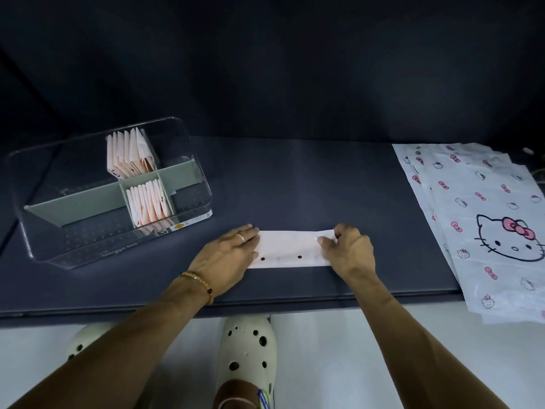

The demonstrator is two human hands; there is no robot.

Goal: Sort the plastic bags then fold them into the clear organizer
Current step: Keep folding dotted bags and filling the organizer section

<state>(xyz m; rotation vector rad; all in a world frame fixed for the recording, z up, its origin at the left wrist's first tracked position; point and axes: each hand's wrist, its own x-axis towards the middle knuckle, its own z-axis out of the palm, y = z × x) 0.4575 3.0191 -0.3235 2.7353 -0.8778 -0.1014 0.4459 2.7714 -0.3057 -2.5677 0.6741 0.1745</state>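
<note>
My feet are nearest, in pale clogs (249, 346) on a light floor, just under the edge of the dark bench (295, 178). On the bench in front of me lies the bag (290, 247) I am folding — a long white strip with two dark red dots near its near edge. My left hand (228, 255) lies flat on its left end, fingers straight and pressing it down; there is a ring on one finger and a bead bracelet (200, 283) on the wrist. My right hand (346, 246) is at the right end, fingers curled, pinching the lifted corner of the strip.

To the right, a stack of flat bags (483, 214) printed with cat faces and pink bows hangs a little over the bench's near edge, well apart from the strip.

Farther back on the left stands the organizer (193, 184), clear-walled with grey-green dividers. Folded peach-and-white bags stand upright in two of its compartments — one bundle (149, 202) in a near middle slot, another (131, 154) just behind the cross divider.
</note>
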